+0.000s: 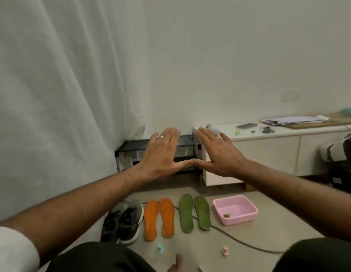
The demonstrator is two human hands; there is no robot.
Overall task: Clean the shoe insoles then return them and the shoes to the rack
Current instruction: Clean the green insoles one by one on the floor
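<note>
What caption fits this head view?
Both hands, left and right, held open above orange insoles, green insoles and shoes.

both arms outstretched, left hand [161,152] and right hand [219,152] flat, thumbtips touching.

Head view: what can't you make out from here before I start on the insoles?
- Shoe rack: the left hand and right hand cover much of its shelves.
- Pink tub: the small green bits inside are too small to identify.
- Dark shoes: the left forearm hides part of them.
- Items on the white cabinet: small and blurred.
</note>
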